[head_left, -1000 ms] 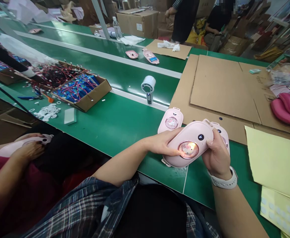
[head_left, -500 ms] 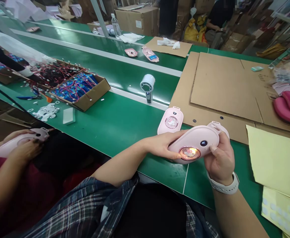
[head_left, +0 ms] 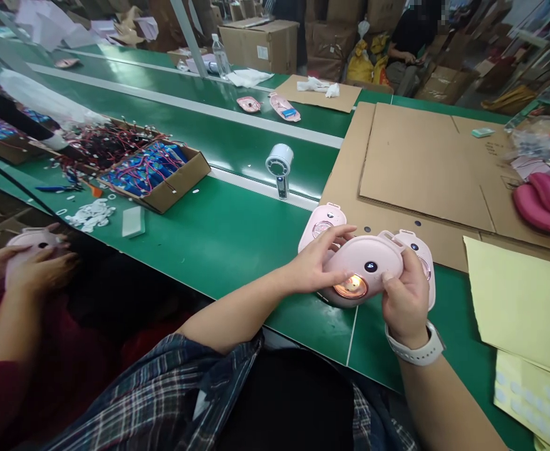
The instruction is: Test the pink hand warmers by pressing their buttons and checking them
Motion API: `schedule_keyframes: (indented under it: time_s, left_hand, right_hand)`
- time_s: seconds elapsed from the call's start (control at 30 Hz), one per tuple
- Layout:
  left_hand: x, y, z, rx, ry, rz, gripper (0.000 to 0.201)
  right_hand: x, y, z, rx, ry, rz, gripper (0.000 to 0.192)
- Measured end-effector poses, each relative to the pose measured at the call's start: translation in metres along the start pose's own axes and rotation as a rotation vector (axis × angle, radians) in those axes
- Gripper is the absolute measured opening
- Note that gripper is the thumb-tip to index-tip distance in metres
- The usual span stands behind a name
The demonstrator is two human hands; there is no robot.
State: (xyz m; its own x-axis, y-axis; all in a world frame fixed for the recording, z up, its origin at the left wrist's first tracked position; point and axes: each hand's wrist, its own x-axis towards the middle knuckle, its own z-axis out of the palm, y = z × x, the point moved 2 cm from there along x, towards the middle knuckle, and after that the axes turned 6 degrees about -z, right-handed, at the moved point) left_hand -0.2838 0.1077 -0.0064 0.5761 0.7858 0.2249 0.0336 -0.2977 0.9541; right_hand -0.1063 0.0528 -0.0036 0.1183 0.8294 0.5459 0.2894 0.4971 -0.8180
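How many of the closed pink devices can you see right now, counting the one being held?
4. One pink device held in the left hand and right hand; one behind the left hand; one behind the right hand; one in a co-worker's hands. More may be hidden.

Both hands [head_left: 315,268] [head_left: 404,300] close together, fingers curled.

Green work table [head_left: 218,238] with white lengthwise stripes. Lying on it: flat cardboard sheets [head_left: 420,169], an open carton of wired blue parts [head_left: 155,172], a white handheld fan [head_left: 279,164], yellow paper sheets [head_left: 522,300], small white scraps [head_left: 89,213], possibly labels.
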Motion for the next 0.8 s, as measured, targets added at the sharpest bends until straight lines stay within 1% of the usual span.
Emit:
schedule_keyframes:
  time_s: [0.07, 0.13, 0.2, 0.23, 0.3, 0.37, 0.53, 0.6, 0.67, 0.73, 0.77, 0.8]
  left_hand:
    - [-0.007, 0.02, 0.007, 0.126, 0.064, -0.028, 0.075]
    - [-0.014, 0.039, 0.011, 0.218, 0.101, -0.072, 0.068]
    - [-0.02, 0.051, 0.013, 0.249, 0.138, -0.123, 0.062]
    - [-0.022, 0.054, 0.013, 0.246, 0.16, -0.146, 0.059]
    - [-0.024, 0.054, 0.013, 0.219, 0.2, -0.172, 0.056]
    - [-0.026, 0.052, 0.014, 0.182, 0.227, -0.175, 0.053]
    - [-0.026, 0.05, 0.018, 0.106, 0.265, -0.192, 0.049]
    - [-0.026, 0.051, 0.02, 0.092, 0.289, -0.197, 0.048]
    - [-0.024, 0.049, 0.021, 0.096, 0.311, -0.199, 0.047]
    - [-0.023, 0.043, 0.019, 0.101, 0.338, -0.195, 0.048]
    - [-0.024, 0.039, 0.016, 0.089, 0.355, -0.197, 0.049]
    - [-0.025, 0.035, 0.011, 0.07, 0.372, -0.205, 0.051]
  right_hand:
    - [-0.003, -0.012, 0.004, -0.108, -0.034, -0.059, 0.045]
    - [-0.007, -0.023, 0.008, -0.202, -0.106, -0.123, 0.049]
    - [-0.01, -0.029, 0.01, -0.276, -0.191, -0.187, 0.056]
    - [-0.011, -0.031, 0.01, -0.294, -0.234, -0.211, 0.06]
    - [-0.013, -0.033, 0.008, -0.302, -0.298, -0.245, 0.066]
    - [-0.014, -0.033, 0.006, -0.291, -0.334, -0.264, 0.068]
    - [-0.014, -0.032, 0.007, -0.262, -0.339, -0.269, 0.067]
    - [-0.011, -0.031, 0.009, -0.253, -0.33, -0.276, 0.067]
    - [-0.007, -0.029, 0.006, -0.242, -0.344, -0.303, 0.065]
    - [-0.001, -0.024, -0.007, -0.244, -0.357, -0.295, 0.054]
    - [0.002, -0.021, -0.02, -0.258, -0.311, -0.247, 0.049]
    - [0.004, -0.016, -0.036, -0.276, -0.212, -0.167, 0.045]
